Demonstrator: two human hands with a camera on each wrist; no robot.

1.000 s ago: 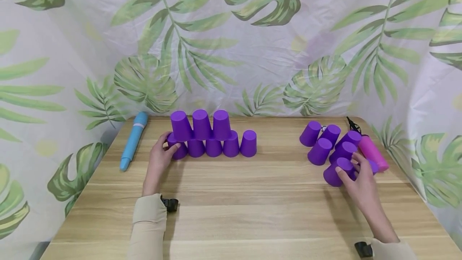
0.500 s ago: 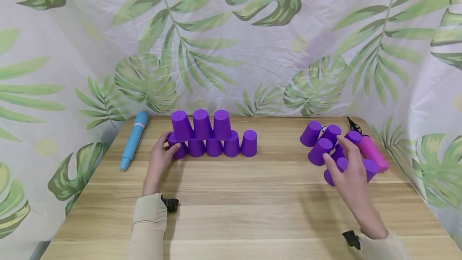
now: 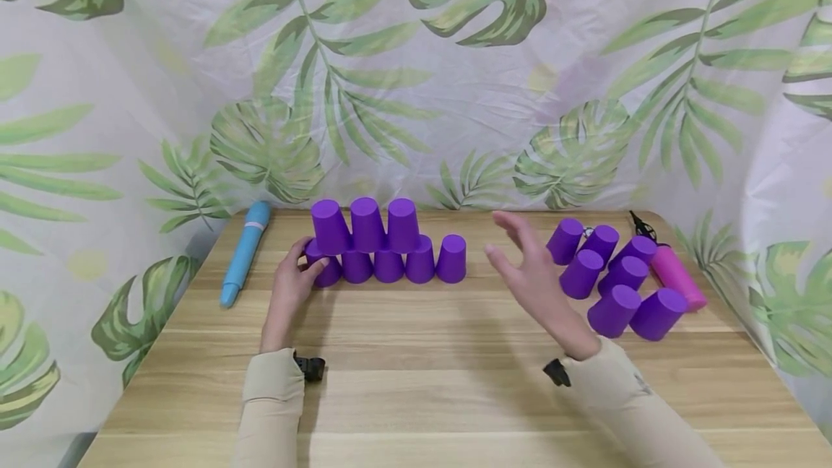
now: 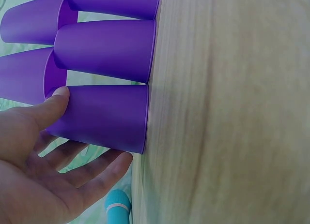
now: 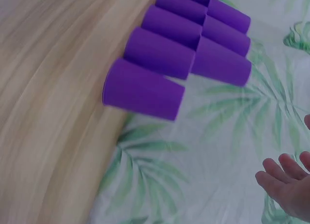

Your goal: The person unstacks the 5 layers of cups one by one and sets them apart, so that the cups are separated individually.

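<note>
Upside-down purple cups stand as a two-level wall: a bottom row point(image 3: 388, 267) of several and three upper cups point(image 3: 367, 226) bridging them from the left end. My left hand point(image 3: 289, 287) holds the leftmost bottom cup point(image 4: 104, 117), thumb on its near side and fingers around its outer side. In the head view my right hand point(image 3: 533, 276) hovers with spread fingers and holds nothing, right of the rightmost bottom cup point(image 3: 451, 260). That cup point(image 5: 143, 91) carries nothing on top. The right wrist view shows only some fingers point(image 5: 283, 173), apart from the cups.
Several more upside-down purple cups point(image 3: 614, 311) form a loose cluster on the right of the wooden table point(image 3: 416, 381). Behind them lies a pink cylinder point(image 3: 678, 276) with a black cord point(image 3: 642, 226). A blue stick-like object point(image 3: 245, 255) lies at the far left.
My right hand has left the cup cluster, where it was touching a front cup, and moved left towards the wall of cups with nothing in it. The left hand stays put.
</note>
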